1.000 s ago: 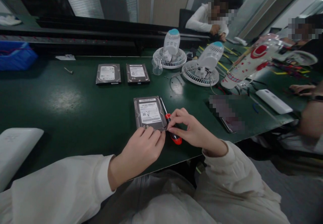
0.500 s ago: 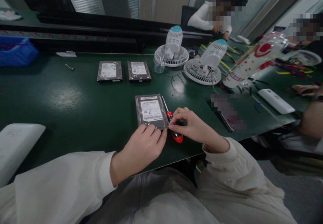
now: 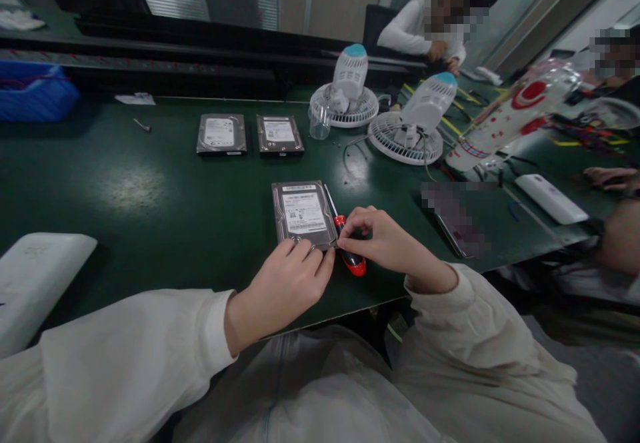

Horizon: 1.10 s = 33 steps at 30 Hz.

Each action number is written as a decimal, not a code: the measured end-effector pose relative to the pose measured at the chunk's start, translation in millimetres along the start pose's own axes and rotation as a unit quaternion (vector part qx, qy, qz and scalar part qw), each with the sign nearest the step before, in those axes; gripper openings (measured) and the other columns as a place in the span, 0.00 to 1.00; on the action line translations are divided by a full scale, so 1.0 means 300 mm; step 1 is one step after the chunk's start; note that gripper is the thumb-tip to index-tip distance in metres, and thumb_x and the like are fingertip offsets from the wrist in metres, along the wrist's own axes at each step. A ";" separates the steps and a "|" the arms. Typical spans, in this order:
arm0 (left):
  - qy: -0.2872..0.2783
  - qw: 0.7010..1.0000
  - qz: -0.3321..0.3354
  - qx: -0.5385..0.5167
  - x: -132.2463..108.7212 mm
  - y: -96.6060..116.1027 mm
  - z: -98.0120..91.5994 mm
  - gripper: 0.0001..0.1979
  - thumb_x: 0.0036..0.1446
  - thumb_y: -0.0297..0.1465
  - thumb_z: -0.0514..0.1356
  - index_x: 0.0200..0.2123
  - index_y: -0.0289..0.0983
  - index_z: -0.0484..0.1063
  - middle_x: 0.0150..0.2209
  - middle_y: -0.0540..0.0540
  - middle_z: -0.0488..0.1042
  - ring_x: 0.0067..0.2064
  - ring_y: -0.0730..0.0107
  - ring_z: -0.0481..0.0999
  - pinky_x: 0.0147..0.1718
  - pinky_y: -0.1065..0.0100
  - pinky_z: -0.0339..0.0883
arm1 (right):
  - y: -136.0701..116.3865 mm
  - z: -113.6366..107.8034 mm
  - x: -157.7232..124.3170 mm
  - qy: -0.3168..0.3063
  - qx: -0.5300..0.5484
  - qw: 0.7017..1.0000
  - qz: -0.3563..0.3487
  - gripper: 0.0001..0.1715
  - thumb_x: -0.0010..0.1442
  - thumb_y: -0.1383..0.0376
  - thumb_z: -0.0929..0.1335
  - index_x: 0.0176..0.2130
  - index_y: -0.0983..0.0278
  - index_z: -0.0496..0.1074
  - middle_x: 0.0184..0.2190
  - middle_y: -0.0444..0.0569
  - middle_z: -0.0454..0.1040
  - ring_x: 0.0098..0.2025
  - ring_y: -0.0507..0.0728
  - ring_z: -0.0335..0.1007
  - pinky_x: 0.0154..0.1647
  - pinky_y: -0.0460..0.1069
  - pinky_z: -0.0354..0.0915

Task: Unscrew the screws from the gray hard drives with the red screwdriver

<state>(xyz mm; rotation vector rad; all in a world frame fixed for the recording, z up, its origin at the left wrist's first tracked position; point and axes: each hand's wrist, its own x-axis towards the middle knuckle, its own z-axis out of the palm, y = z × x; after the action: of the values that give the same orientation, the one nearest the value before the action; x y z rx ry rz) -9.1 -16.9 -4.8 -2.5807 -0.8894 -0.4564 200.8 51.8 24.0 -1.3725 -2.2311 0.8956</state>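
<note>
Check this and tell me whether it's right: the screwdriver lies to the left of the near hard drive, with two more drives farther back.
Wrong side: the head view shows the screwdriver to the right of the near hard drive. Two more drives do lie farther back.

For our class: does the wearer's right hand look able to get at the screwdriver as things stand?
Probably yes. The screwdriver lies by the right hand, its handle partly showing, and only that hand seems in the way. Its fingertips, though, are at a corner of the hard drive.
</note>
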 end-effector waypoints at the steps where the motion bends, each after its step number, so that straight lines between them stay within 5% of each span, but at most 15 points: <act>1: 0.001 1.000 0.000 -0.001 0.000 0.000 -0.001 0.15 0.67 0.22 0.55 0.53 0.27 0.74 0.36 0.41 0.77 0.37 0.59 0.74 0.33 0.61 0.62 | 0.000 0.001 0.000 0.002 -0.001 1.000 0.001 0.05 0.52 0.67 0.74 0.25 0.62 0.78 0.27 0.44 0.74 0.34 0.53 0.67 0.45 0.54 0.57; 13: 0.002 1.000 0.000 0.001 -0.001 0.001 0.000 0.15 0.66 0.22 0.55 0.53 0.27 0.74 0.36 0.41 0.77 0.37 0.59 0.74 0.33 0.61 0.63 | 0.008 0.006 -0.010 0.008 0.006 1.000 -0.003 0.05 0.53 0.66 0.73 0.25 0.63 0.78 0.28 0.45 0.74 0.33 0.53 0.67 0.40 0.51 0.60; 20: 0.003 1.000 -0.005 -0.001 -0.002 0.002 0.004 0.15 0.66 0.22 0.55 0.54 0.27 0.74 0.36 0.41 0.78 0.37 0.59 0.75 0.33 0.60 0.63 | 0.012 0.003 -0.030 0.018 -0.006 1.000 -0.004 0.14 0.62 0.59 0.69 0.27 0.63 0.74 0.28 0.46 0.72 0.33 0.54 0.64 0.41 0.52 0.60; 25: 0.002 1.000 -0.004 -0.005 -0.004 0.002 0.007 0.16 0.66 0.22 0.56 0.55 0.27 0.74 0.36 0.42 0.78 0.37 0.59 0.74 0.33 0.60 0.63 | 0.016 0.015 -0.120 0.050 -0.085 0.995 -0.005 0.19 0.60 0.50 0.71 0.41 0.62 0.70 0.39 0.50 0.70 0.44 0.59 0.62 0.48 0.55 0.62; 29: -0.004 1.000 -0.003 -0.001 -0.005 0.003 0.008 0.17 0.65 0.23 0.56 0.56 0.26 0.73 0.36 0.41 0.78 0.37 0.59 0.74 0.34 0.60 0.63 | 0.036 0.035 -0.182 0.066 -0.139 0.987 0.040 0.31 0.54 0.53 0.76 0.51 0.61 0.66 0.47 0.52 0.67 0.49 0.62 0.64 0.53 0.59 0.65; 33: -0.015 1.000 -0.003 -0.002 -0.004 0.003 0.005 0.18 0.65 0.23 0.56 0.57 0.27 0.73 0.37 0.41 0.78 0.37 0.59 0.74 0.34 0.60 0.63 | 0.061 0.059 -0.198 0.114 -0.164 0.979 0.051 0.26 0.58 0.55 0.74 0.50 0.60 0.65 0.48 0.52 0.69 0.50 0.64 0.67 0.53 0.61 0.66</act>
<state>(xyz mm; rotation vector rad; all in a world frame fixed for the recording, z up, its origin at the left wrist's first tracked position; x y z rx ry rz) -9.2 -17.6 -6.8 -2.5950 -0.9083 -0.4238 229.2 -0.9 -0.5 -1.6524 -2.2125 0.3830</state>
